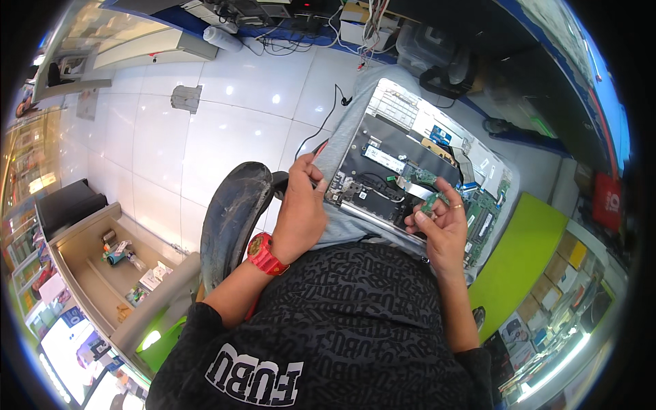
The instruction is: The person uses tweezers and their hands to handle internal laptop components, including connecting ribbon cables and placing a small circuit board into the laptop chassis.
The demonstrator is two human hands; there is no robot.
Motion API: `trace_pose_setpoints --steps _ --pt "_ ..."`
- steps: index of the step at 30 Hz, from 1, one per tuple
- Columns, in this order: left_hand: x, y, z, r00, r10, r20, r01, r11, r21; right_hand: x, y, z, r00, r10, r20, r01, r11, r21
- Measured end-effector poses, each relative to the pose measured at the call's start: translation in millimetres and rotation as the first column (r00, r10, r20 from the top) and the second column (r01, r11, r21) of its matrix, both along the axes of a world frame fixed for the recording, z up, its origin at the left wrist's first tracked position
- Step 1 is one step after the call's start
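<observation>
Between the hands: left hand (301,212) grips opened laptop (410,171); right hand (441,222) pinches small green board (432,201).

Floor (205,116): large glossy white tiles, ceiling lights mirrored in them as bright spots. One grey patch (186,98) on the tiles, far left. Far edge: blue-edged counter (171,17) with a tangle of cables (294,37) and small boxes on it. Left: glass display cases (31,178) with lit shelves; nearer, an open grey drawer (102,266) holding small packets and bottles. A dark, worn stool seat (232,212) stands near the middle. Right: bright green counter top (519,260), and beyond it lit shelves (567,307) of boxed goods. Blue wall trim (615,116) at far right. Even, bright shop lighting.
</observation>
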State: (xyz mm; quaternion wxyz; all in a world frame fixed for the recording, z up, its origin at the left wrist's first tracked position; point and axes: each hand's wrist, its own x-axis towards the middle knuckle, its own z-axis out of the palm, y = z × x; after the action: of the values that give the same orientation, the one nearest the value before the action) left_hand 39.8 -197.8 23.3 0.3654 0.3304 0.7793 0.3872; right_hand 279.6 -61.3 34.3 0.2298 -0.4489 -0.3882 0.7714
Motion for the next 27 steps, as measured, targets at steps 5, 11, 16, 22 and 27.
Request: trace_pose_setpoints --steps 5,11,16,22,27 --pt "-1.7 -3.4 -2.9 0.991 0.028 -0.13 -0.032 0.999 -0.029 2.1 1.8 -3.9 1.0 -0.019 -0.008 0.019 0.997 -0.074" --pt "-5.3 -2.2 1.9 0.952 -0.032 -0.306 0.023 0.999 -0.031 7.6 -1.8 -8.3 1.0 0.027 -0.001 -0.027 0.999 -0.044" --pt "4.5 -7.6 -9.8 0.982 0.144 -0.118 -0.135 0.987 0.082 12.4 -2.6 -9.7 0.999 0.017 0.028 -0.017 1.0 0.007" --pt "3.5 -12.0 -2.2 0.97 0.091 -0.224 -0.075 0.994 0.079 14.9 -7.0 -9.7 0.997 0.072 0.002 -0.072 0.996 0.051" --pt "4.8 -19.9 -4.5 0.981 0.095 -0.166 -0.087 0.995 0.055 15.0 -11.1 -12.5 0.998 0.057 -0.03 -0.055 0.997 0.063"
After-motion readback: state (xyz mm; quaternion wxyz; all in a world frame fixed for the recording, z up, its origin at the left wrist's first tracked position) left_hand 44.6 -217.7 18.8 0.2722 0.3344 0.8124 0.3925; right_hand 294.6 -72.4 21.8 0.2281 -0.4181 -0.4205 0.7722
